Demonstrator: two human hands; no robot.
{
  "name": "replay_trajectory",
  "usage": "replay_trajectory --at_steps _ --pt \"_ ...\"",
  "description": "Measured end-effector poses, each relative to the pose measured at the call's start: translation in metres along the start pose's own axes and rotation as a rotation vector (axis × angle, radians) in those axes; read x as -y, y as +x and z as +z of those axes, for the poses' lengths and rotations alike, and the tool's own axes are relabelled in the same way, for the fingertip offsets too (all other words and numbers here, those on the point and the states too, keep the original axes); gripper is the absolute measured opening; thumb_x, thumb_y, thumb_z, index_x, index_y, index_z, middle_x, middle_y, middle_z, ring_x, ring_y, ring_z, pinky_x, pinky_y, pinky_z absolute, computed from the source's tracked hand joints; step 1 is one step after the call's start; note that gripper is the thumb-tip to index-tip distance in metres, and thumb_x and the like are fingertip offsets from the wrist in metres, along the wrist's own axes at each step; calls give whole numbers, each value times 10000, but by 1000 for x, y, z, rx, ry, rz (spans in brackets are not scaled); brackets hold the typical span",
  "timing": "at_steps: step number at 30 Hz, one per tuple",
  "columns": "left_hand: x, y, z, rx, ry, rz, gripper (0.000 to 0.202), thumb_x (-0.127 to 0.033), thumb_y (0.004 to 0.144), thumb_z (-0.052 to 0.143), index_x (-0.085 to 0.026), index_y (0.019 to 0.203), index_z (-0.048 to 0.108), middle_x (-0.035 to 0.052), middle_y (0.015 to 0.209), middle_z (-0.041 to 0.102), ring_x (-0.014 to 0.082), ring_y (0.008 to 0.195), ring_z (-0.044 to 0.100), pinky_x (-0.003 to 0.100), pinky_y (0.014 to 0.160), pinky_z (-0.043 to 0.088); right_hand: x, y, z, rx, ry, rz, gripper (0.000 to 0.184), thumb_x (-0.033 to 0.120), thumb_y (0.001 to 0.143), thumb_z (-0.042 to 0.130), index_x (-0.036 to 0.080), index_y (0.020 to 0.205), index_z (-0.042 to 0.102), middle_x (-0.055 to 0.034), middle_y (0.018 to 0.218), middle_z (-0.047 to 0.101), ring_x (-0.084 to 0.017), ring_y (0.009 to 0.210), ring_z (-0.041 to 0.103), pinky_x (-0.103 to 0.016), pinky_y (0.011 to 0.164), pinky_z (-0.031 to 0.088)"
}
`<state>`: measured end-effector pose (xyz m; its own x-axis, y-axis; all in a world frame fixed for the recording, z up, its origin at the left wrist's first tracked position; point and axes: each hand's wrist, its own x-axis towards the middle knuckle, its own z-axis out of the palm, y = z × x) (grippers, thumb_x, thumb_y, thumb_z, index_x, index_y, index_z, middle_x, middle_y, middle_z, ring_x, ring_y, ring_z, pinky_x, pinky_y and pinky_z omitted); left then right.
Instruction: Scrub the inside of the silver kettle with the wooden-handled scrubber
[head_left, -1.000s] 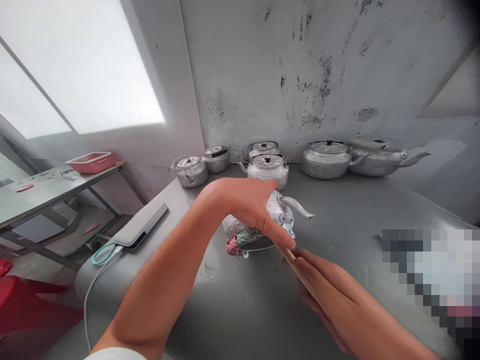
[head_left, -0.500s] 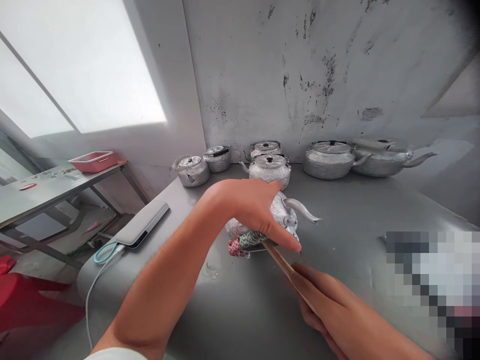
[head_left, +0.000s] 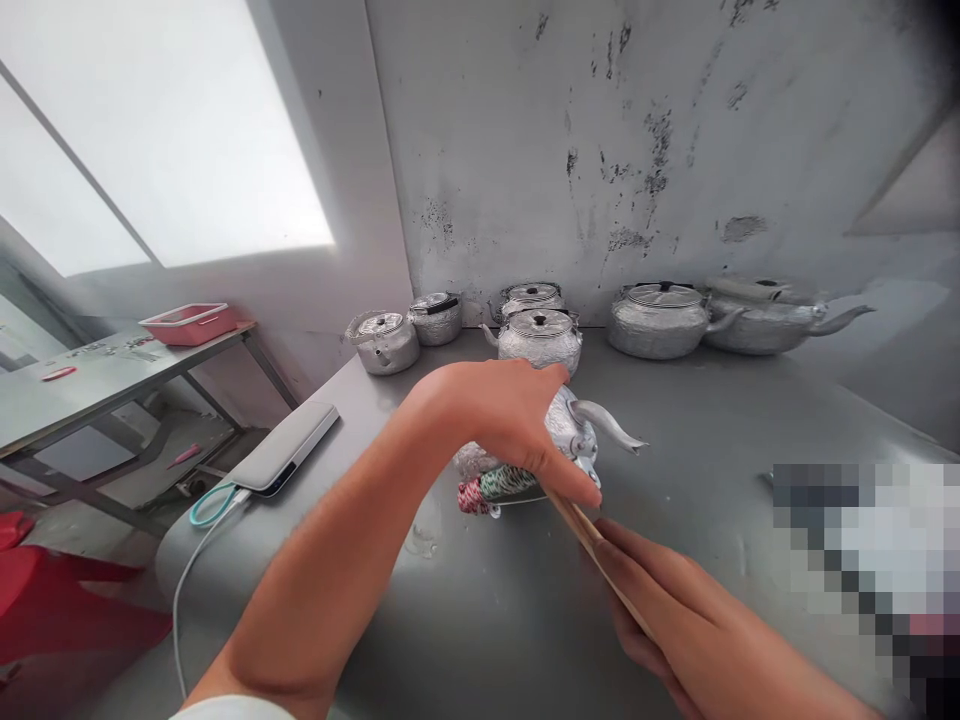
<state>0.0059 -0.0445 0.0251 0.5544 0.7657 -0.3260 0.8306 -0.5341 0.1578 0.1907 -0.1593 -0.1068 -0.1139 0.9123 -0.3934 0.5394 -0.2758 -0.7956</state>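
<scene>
Left hand [head_left: 502,410] grips a small silver kettle [head_left: 571,432] lying sideways near the middle of the worktop [head_left: 465,620] — fingers closed over its body. Right hand [head_left: 667,600], nearer the front edge, holds a thin wooden stick [head_left: 576,518] — tip at the cord-wrapped handle [head_left: 502,484].

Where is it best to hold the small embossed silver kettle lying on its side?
Probably by the rounded body of the silver kettle, from above, as the left hand does. The spout points right, and the yarn-wrapped handle lies low on the near side, beside the thin wooden stick in the right hand.
</scene>
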Motion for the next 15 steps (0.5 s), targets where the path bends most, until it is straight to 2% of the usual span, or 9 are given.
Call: replay_trajectory --at_steps 2,5,7,11,13,15 --pt "0 1 1 -7 0 0 1242 -855 541 594 -292 1573 193 87 1521 440 385 1264 496 379 783 535 -10 3 -4 -20 -87 -80 298 473 907 477 265 904 690 -22 619 600 -173 457 487 -296 470 442" --pt "0 5 4 -36 -17 9 1162 -823 553 604 -293 1534 276 83 1427 533 362 1174 554 350 695 535 -21 6 -10 -70 -295 -318 191 324 842 569 280 963 710 -47 729 694 -225 630 618 -315 618 494" --pt "0 8 6 -53 -29 18 1105 -796 555 615 -281 1493 338 81 1348 589 346 1110 583 335 641 526 -23 7 -13 -94 -416 -445 181 268 799 595 277 932 718 -61 819 731 -244 702 644 -338 695 495" --pt "0 10 8 -76 -37 17 1047 -777 543 628 -280 1434 395 75 1275 626 333 1045 608 326 607 513 -19 7 -14 -108 -508 -499 189 225 807 564 258 915 715 -81 921 753 -259 764 659 -348 720 482" --pt "-1 10 8 -80 -37 11 1014 -778 542 633 -283 1403 427 76 1257 633 329 1027 617 322 604 512 -15 7 -12 -106 -528 -507 248 193 866 477 265 951 698 -70 930 756 -235 747 664 -320 669 478" --pt "0 10 9 -80 -38 7 1014 -780 543 633 -289 1405 428 76 1272 627 331 1038 617 322 613 515 -12 8 -9 -81 -522 -491 314 159 911 385 274 917 677 -46 854 752 -197 639 650 -289 570 451"
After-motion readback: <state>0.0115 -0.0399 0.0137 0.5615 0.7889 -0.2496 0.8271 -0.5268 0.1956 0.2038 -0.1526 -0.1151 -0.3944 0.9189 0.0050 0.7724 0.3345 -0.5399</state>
